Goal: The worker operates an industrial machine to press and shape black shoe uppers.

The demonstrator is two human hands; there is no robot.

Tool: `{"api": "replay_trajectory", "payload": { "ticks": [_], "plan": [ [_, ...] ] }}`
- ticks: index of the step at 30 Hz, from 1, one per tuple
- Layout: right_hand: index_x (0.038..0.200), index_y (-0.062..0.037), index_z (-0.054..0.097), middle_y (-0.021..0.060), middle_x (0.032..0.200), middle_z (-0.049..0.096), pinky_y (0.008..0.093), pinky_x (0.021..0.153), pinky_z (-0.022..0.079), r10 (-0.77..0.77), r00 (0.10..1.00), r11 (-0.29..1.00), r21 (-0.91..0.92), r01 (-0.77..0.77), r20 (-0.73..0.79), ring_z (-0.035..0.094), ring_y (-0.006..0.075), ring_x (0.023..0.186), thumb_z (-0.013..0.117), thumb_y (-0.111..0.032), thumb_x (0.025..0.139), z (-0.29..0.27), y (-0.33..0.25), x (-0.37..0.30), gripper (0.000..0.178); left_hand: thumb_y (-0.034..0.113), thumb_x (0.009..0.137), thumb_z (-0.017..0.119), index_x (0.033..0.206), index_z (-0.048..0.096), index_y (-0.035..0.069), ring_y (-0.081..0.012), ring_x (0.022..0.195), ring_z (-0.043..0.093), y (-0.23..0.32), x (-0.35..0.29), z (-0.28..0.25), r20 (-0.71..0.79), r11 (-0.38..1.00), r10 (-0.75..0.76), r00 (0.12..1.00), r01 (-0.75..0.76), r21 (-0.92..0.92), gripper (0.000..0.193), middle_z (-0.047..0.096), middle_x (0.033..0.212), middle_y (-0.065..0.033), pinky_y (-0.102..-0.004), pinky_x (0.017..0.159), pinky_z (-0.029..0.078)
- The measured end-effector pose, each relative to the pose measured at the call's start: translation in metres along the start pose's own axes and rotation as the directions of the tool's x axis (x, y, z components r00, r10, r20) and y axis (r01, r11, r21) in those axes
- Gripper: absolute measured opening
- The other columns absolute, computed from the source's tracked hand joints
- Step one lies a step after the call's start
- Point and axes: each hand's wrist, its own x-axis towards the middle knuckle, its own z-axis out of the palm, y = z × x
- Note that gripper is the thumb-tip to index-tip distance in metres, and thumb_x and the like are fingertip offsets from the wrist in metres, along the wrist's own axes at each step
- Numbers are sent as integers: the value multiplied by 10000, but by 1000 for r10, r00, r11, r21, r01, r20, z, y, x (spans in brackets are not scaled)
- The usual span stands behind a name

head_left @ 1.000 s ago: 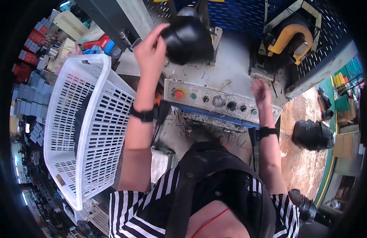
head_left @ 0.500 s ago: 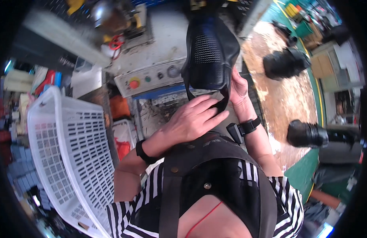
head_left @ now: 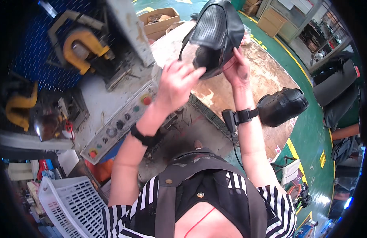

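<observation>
A black shoe upper [head_left: 219,29], with rows of small perforations over its front, is held up in front of me, its opening toward me. My right hand [head_left: 236,69] grips its right side near the opening, with the thumb along the outside. My left hand [head_left: 177,85] is at the left of the opening, its fingers curled at the loose edge. The palm side of this hand is hidden. To the right of my right wrist, a bundle of black uppers [head_left: 282,106] lies on a worn wooden tabletop [head_left: 266,75].
At the left stands a machine with a control panel [head_left: 120,125] of buttons and yellow clamp parts [head_left: 74,43]. A white plastic basket [head_left: 74,202] is at the lower left. Behind the tabletop sits a cardboard box [head_left: 161,20]. Green floor [head_left: 310,131] with yellow lines runs along the right.
My view has turned to the right, from the machine toward the wooden tabletop. Both hands have moved with the upper, and my left hand's fingers, spread before, are now curled.
</observation>
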Motion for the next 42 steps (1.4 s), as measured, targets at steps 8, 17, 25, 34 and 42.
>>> {"api": "replay_trajectory", "payload": {
  "ticks": [8,17,25,34,42],
  "plan": [
    [1295,-121,398,81,1248,515,322,873,436,-5,915,971,-222,-92,-404,516,188,1101,525,-177,879,-115,-56,-12,439,154,793,583,1133,560,133,-327,978,532,-109,98,214,139,967,-217,966,232,-105,341,553,1057,-129,-427,858,426],
    [1266,-82,438,85,1226,537,337,876,421,215,872,868,-322,-377,-440,528,193,1084,558,-218,862,-133,-1,-45,443,185,825,549,1223,449,60,-404,1024,503,-108,40,200,-20,912,-410,912,410,-11,429,483,1169,-241,-447,859,434],
    [1320,-141,402,78,1283,477,329,937,370,539,735,651,-349,-674,-412,462,237,1165,521,-258,874,-133,118,-91,476,123,829,563,1123,575,82,-263,952,578,17,-138,-100,436,757,-497,750,621,-205,297,585,1070,-123,-336,797,460],
    [1212,-110,491,39,1065,603,286,703,476,923,320,188,-474,-860,-214,608,149,854,540,-257,882,21,339,-183,365,183,879,560,1068,622,49,-103,778,616,171,-305,-578,-454,129,-830,325,903,410,239,669,852,-82,-251,728,491],
    [1192,-118,502,11,1002,613,277,701,458,949,209,26,-597,-802,-238,595,153,851,566,-248,867,143,454,-246,356,157,783,580,1002,653,134,-294,831,616,193,-636,-725,-423,-466,-883,-204,493,734,232,656,865,-105,-407,741,479]
  ]
}}
